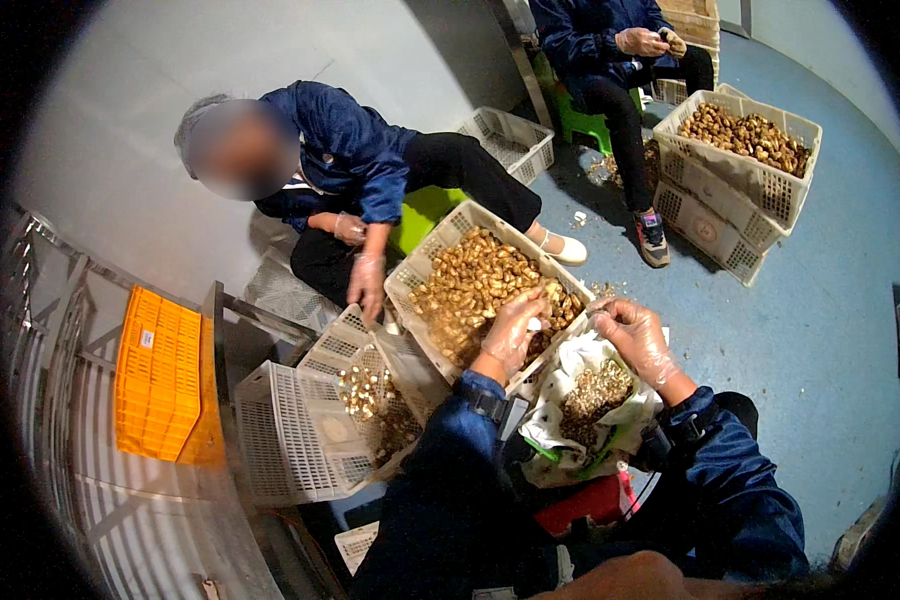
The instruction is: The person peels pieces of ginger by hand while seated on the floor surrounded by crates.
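Observation:
My gloved left hand (511,330) is closed over the near edge of a white crate (417,318) heaped with small brown mushrooms (480,280). A small white piece, looking like a mushroom stem (535,323), shows between its fingers. To its right, my gloved right hand (634,343) has thumb and fingertips pinched together; what they grip is too small to make out. Below both hands, a white bag-lined container (642,415) holds many small brown and pale trimmings (595,395).
At the left, a person's gloved hand (367,285) reaches over a low white crate (315,440) with pale mushroom pieces (363,388). Orange crates (158,375) stand farther left. Another seated person (598,45) works by stacked crates (718,195) on the blue floor (770,370).

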{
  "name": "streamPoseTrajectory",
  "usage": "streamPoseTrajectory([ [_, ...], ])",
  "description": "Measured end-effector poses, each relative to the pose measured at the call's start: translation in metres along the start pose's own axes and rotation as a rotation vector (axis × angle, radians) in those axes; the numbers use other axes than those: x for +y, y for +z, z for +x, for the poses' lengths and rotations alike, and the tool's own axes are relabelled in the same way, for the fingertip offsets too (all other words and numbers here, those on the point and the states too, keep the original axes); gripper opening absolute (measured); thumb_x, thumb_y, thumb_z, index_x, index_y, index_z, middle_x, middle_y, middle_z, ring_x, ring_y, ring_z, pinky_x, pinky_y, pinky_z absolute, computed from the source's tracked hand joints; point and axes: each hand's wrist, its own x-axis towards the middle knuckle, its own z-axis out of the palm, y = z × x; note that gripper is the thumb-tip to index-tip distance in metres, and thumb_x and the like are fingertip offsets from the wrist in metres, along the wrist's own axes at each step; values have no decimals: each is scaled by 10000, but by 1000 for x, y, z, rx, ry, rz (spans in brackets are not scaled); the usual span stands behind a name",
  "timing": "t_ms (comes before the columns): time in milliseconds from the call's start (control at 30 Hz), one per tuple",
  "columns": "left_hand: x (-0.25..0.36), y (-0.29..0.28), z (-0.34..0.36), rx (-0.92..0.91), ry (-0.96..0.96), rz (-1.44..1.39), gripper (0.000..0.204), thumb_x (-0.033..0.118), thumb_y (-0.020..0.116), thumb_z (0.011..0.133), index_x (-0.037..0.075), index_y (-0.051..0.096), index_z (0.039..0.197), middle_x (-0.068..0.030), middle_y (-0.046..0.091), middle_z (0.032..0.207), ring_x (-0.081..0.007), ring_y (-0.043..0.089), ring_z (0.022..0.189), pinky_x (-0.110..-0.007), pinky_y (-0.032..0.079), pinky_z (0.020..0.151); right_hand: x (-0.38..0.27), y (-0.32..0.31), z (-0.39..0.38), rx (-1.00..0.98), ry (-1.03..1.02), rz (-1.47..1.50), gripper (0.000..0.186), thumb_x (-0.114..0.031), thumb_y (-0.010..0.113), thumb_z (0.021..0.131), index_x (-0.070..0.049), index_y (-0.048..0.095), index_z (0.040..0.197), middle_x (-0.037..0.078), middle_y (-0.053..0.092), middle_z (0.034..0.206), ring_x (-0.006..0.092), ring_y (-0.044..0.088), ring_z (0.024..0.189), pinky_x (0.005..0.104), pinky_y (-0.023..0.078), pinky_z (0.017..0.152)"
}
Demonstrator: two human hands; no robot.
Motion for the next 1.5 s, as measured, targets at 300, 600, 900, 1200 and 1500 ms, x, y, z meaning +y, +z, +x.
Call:
streamPoseTrajectory([
  [300,11,48,-68,16,48,-108,400,143,608,944,-12,493,1294,-45,631,1010,-82,587,848,-210,466,713,-18,3,-3,5,-88,-46,198,-85,675,879,-12,548,746,92,668,1098,138,583,957,299,468,839],
  [600,4,52,-73,62,353,109,310,97,660,897,-36,570,1162,-92,641,1105,-134,606,919,-272,491,817,-18,11,-4,-34,-65,56,133,-69,658,898,-3,586,808,77,663,1095,111,573,977,278,471,846],
  [900,16,60,-78,151,510,522,256,57,681,867,-35,623,1100,-105,626,1123,-152,592,991,-291,497,854,8,8,-1,-37,100,191,130,-75,643,917,-6,570,835,63,665,1089,90,556,953,270,470,834],
  [1200,10,53,-76,43,251,95,347,88,633,937,-74,554,1233,-103,645,1072,-127,627,922,-257,527,803,5,8,0,-69,168,323,123,-93,617,939,0,589,865,60,651,1130,92,546,967,269,465,856],
  [1500,5,51,-72,54,255,47,323,130,577,969,-55,550,1232,-22,618,867,-86,554,739,-241,468,695,-4,12,0,-79,106,384,142,-94,611,946,-18,571,833,87,644,1125,118,548,1040,292,456,904],
])
